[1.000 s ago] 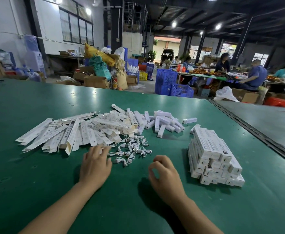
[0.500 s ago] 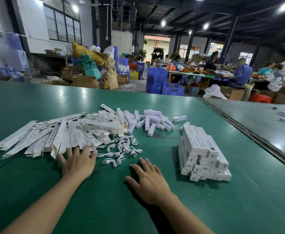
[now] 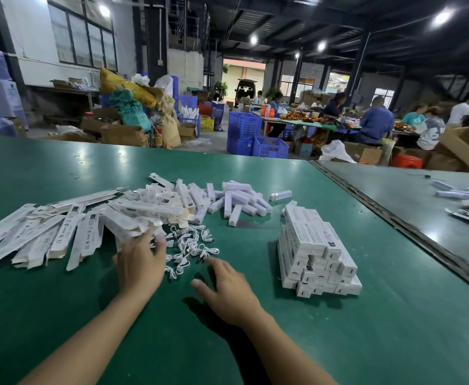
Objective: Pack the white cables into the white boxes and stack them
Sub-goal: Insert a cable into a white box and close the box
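Note:
A heap of flat, unfolded white boxes [image 3: 61,232] lies on the green table [image 3: 366,315] to the left. A small pile of coiled white cables [image 3: 191,245] sits just in front of it. A neat stack of packed white boxes [image 3: 316,251] stands to the right. Several short assembled boxes [image 3: 238,201] lie loose farther back. My left hand [image 3: 140,262] reaches to the near edge of the flat-box heap, its fingertips touching the boxes beside the cables. My right hand [image 3: 227,290] lies flat on the table with spread fingers, just short of the cables.
A seam and metal rail [image 3: 394,226] divide this table from a second one on the right, which carries more white boxes [image 3: 466,195]. Beyond the far edge are blue crates [image 3: 255,137], cardboard boxes and people seated at another table.
My left hand has moved forward and right onto the edge of the flat boxes. My right hand uncurled and now lies flat with spread fingers. The view swung slightly.

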`<state>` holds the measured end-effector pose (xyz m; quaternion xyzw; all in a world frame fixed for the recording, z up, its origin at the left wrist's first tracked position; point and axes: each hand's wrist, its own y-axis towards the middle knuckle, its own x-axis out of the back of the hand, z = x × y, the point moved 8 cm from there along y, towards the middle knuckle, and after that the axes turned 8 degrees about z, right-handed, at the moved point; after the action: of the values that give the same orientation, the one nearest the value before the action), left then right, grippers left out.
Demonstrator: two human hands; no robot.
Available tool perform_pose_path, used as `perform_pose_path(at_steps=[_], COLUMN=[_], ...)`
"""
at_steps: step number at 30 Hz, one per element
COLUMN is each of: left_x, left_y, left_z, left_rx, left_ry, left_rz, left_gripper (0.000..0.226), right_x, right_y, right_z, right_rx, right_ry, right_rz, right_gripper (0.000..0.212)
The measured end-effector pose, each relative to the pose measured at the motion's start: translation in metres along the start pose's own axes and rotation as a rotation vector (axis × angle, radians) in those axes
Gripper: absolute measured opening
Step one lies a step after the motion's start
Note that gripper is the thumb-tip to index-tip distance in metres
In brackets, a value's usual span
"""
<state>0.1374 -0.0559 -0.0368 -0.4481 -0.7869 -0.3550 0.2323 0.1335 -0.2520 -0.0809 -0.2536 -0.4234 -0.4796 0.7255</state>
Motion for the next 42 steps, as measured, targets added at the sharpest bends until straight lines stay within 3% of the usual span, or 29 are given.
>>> perform_pose_path(at_steps=[3, 6, 8, 10, 13, 15, 17, 19, 21, 24, 26, 28, 30, 32, 34, 38, 42], left_x=[-0.005, -0.011, -0.022, -0.039, -0.054, -0.056, -0.054, -0.045, -0.033, -0.038, -0.043, -0.043, -0.043, -0.043, -0.04, -0.035, -0.043], left_y=[-0.022, -0.049, -0.069, -0.084, -0.097, -0.103, -0.101, -0.084, -0.063, -0.043, -0.038, -0.036, -0.035, -0.036, -0.037, -0.039, -0.037], left_z=[-0.036, -0.078, -0.1, -0.109, -0.113, -0.11, -0.103, -0.088, -0.064, -0.027, -0.018, -0.012, -0.01, -0.009, -0.008, -0.01, -0.019], left_rx=[-0.166, -0.527, -0.804, -0.99, -1.099, -1.129, -1.047, -0.78, -0.469, 0.008, 0.155, 0.216, 0.254, 0.275, 0.278, 0.254, 0.303], left_ry=[-0.036, 0.028, 0.099, 0.175, 0.232, 0.185, 0.021, -0.248, -0.45, -0.912, -1.167, -1.271, -1.302, -1.308, -1.271, -1.317, -1.666], left_rz=[-0.026, -0.054, 0.019, 0.144, 0.304, 0.333, 0.357, 0.342, 0.207, 0.24, 0.273, 0.277, 0.292, 0.299, 0.285, 0.274, 0.382], left_gripper=[0.027, 0.02, 0.025, 0.027, 0.016, 0.006, 0.01, 0.015, 0.01, 0.028, 0.045, 0.052, 0.035, 0.012, 0.01, 0.018, 0.016], right_x=[0.017, 0.023, 0.027, 0.031, 0.032, 0.032, 0.034, 0.036, 0.034, 0.027, 0.022, 0.021, 0.019, 0.018, 0.018, 0.016, 0.019], right_y=[0.0, -0.001, -0.002, -0.002, -0.002, -0.003, -0.005, -0.007, -0.008, -0.009, -0.008, -0.009, -0.011, -0.012, -0.012, -0.01, -0.01], right_z=[-0.01, -0.022, -0.02, -0.019, -0.021, -0.023, -0.024, -0.025, -0.025, -0.016, -0.002, 0.011, 0.017, 0.016, 0.007, 0.003, 0.003], right_rx=[-0.027, -0.057, -0.04, -0.01, 0.001, 0.003, 0.017, 0.03, 0.022, 0.048, 0.133, 0.203, 0.254, 0.24, 0.169, 0.121, 0.112], right_ry=[0.421, 0.624, 0.654, 0.67, 0.673, 0.666, 0.708, 0.797, 0.887, 0.703, 0.5, 0.346, 0.28, 0.353, 0.484, 0.508, 0.496], right_rz=[-0.114, -0.134, -0.127, -0.13, -0.143, -0.151, -0.18, -0.198, -0.168, -0.087, -0.039, -0.023, -0.017, -0.008, -0.006, 0.008, 0.015], right_gripper=[0.05, 0.032, 0.023, 0.028, 0.022, 0.028, 0.028, 0.023, 0.021, 0.025, 0.017, 0.014, 0.026, 0.033, 0.036, 0.008, 0.006])
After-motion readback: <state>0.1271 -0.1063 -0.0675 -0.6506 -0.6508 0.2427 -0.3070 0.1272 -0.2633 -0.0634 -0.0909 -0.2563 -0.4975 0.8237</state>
